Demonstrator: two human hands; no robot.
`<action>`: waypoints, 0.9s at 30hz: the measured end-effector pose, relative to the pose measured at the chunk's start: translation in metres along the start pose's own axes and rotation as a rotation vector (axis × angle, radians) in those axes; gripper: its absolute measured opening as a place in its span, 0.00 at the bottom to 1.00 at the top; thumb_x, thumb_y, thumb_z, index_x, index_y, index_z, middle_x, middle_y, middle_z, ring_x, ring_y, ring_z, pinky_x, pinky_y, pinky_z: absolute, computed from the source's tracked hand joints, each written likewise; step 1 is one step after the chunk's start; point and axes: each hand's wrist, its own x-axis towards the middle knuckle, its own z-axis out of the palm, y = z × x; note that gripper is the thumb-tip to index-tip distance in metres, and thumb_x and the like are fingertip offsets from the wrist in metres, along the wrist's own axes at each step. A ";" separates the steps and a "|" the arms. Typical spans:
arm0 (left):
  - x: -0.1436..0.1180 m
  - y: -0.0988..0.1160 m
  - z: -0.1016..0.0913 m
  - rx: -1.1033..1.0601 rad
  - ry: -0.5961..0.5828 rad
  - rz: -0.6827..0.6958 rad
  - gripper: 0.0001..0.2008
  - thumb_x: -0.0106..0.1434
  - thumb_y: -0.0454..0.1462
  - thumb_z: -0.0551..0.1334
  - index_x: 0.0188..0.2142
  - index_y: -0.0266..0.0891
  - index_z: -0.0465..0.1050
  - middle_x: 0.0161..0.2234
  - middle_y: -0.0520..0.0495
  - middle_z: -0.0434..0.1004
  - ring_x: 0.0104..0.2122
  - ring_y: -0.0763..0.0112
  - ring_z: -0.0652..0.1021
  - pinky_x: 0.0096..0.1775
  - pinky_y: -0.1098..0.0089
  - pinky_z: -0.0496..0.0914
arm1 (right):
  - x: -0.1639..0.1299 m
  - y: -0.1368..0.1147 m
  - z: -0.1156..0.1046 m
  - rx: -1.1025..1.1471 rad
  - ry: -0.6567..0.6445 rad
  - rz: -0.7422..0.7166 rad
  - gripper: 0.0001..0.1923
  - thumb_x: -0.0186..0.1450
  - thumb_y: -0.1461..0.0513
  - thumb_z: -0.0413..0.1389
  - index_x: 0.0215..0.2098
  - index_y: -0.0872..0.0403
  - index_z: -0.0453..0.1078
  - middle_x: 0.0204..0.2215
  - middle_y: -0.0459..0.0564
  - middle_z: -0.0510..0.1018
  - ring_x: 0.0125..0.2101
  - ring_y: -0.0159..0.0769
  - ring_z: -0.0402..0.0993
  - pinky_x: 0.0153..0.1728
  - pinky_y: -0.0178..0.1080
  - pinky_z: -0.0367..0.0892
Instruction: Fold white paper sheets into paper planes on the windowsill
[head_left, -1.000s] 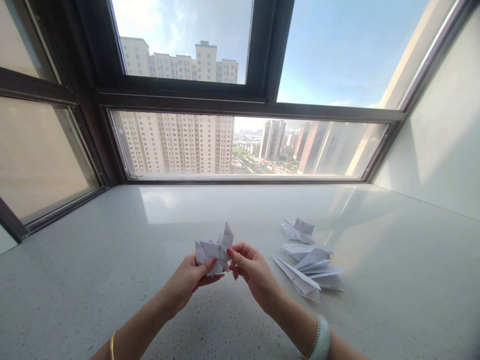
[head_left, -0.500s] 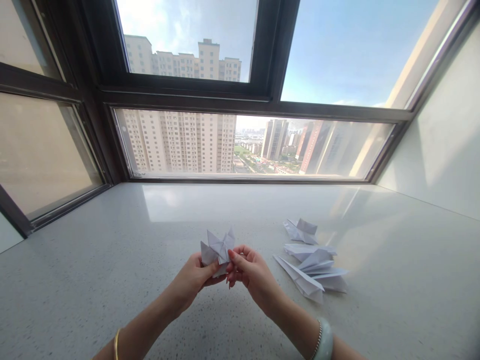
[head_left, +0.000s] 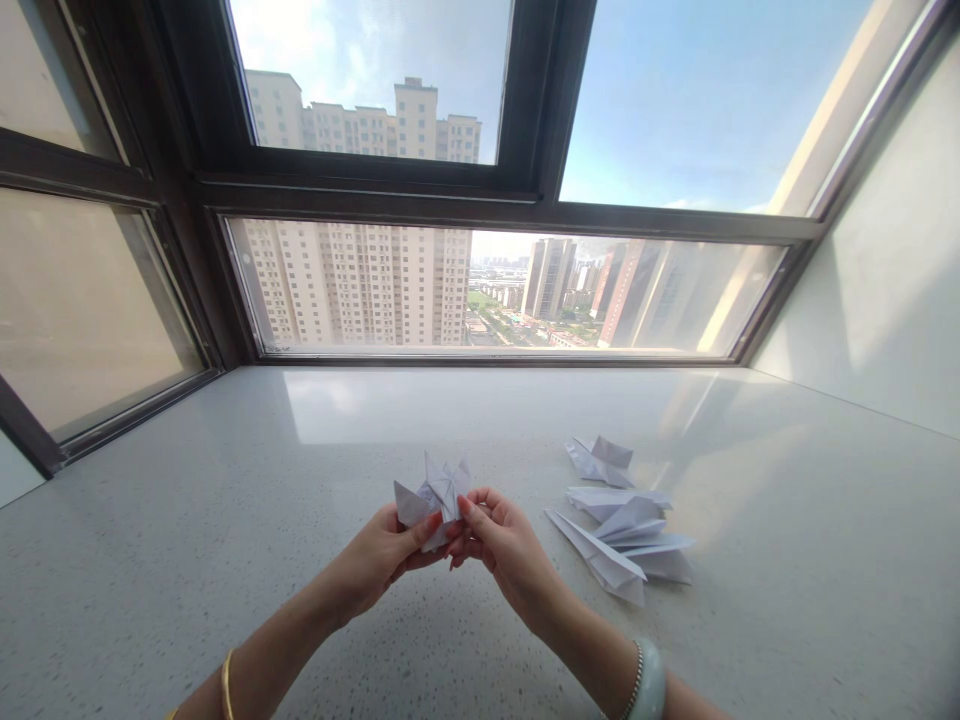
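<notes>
A small folded white paper model [head_left: 433, 498] is pinched from both sides just above the speckled stone windowsill [head_left: 225, 520], the left hand [head_left: 382, 556] closed on its lower left flap and the right hand [head_left: 501, 548] closed on its lower right edge. It is judged to be very light, thin and easily creased, so it is best held by its thicker layered folds near the base, not by the upstanding points. Finished paper planes [head_left: 626, 545] lie apart to the right.
</notes>
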 end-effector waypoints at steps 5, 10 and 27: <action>0.000 -0.002 0.001 -0.023 -0.040 0.015 0.17 0.53 0.45 0.60 0.34 0.32 0.73 0.31 0.45 0.76 0.36 0.67 0.74 0.47 0.61 0.63 | 0.000 0.001 0.000 -0.095 -0.007 -0.051 0.17 0.53 0.51 0.58 0.27 0.55 0.59 0.17 0.43 0.74 0.16 0.28 0.70 0.18 0.33 0.66; 0.000 -0.005 0.002 -0.023 -0.064 0.039 0.17 0.54 0.45 0.60 0.35 0.33 0.73 0.32 0.46 0.75 0.36 0.69 0.74 0.48 0.62 0.62 | -0.002 0.005 0.001 -0.304 0.015 -0.113 0.17 0.53 0.50 0.56 0.25 0.55 0.58 0.13 0.38 0.68 0.10 0.23 0.60 0.10 0.28 0.56; -0.001 -0.008 0.005 0.052 -0.111 0.086 0.16 0.57 0.44 0.58 0.36 0.33 0.73 0.33 0.44 0.76 0.36 0.66 0.74 0.49 0.60 0.62 | -0.009 0.003 0.003 -0.607 0.011 -0.142 0.15 0.57 0.52 0.53 0.23 0.53 0.60 0.14 0.40 0.64 0.15 0.26 0.59 0.14 0.29 0.55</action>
